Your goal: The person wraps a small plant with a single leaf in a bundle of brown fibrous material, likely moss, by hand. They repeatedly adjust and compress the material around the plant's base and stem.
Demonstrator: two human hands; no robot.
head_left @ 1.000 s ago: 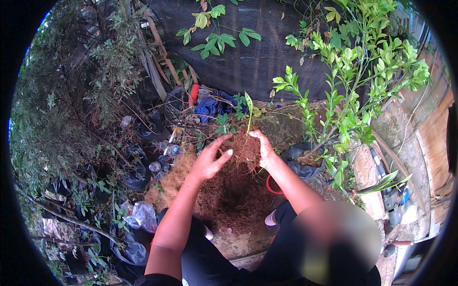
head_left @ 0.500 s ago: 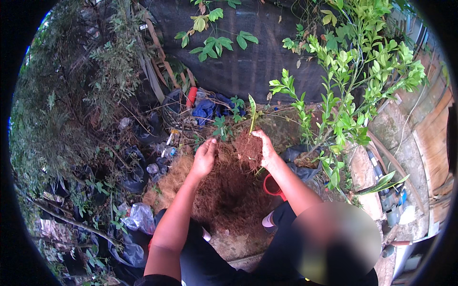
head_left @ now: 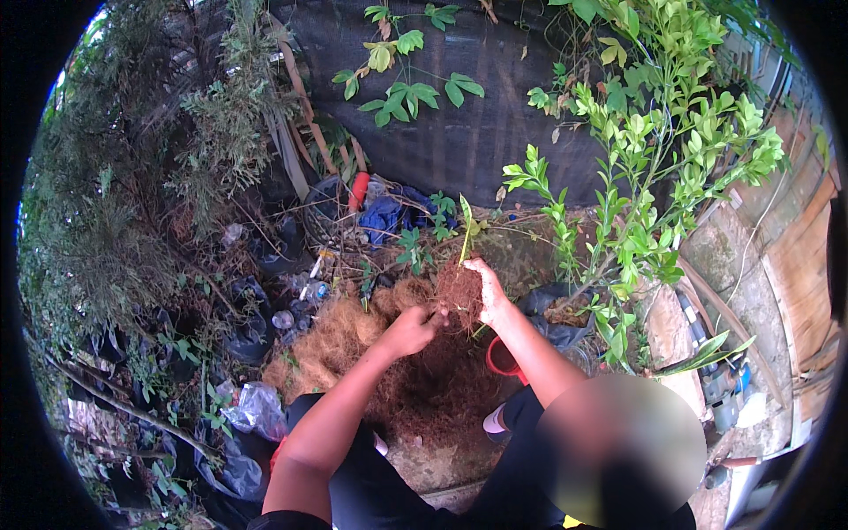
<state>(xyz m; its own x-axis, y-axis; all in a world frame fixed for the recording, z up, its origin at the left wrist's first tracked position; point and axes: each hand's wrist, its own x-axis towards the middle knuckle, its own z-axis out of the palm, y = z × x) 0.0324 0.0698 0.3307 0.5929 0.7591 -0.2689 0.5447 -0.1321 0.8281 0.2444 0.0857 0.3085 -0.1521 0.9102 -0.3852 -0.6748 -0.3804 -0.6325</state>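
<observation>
My right hand (head_left: 490, 296) grips a brown, fibrous root ball (head_left: 459, 291) from its right side. One narrow green-yellow leaf (head_left: 465, 225) stands up out of the root ball, and loose root strands hang below. My left hand (head_left: 415, 331) is at the lower left of the root ball, its fingers curled together and their tips against or very close to the roots; what they pinch, if anything, is too small to make out. Beneath both hands spreads a heap of brown coconut fibre (head_left: 433, 389), lighter on its left side. A red pot (head_left: 505, 355) stands under my right forearm.
A leafy potted shrub (head_left: 632, 203) rises at the right, with a dark plastic bag (head_left: 561, 318) by its base. Blue plastic (head_left: 389, 216) and bottles lie beyond the heap. Clear plastic bags (head_left: 256, 408) lie left. Dark sheeting (head_left: 495, 132) hangs behind.
My left hand has moved right and nearer to me, from beside the root ball to its lower left edge. My right hand still holds the root ball upright.
</observation>
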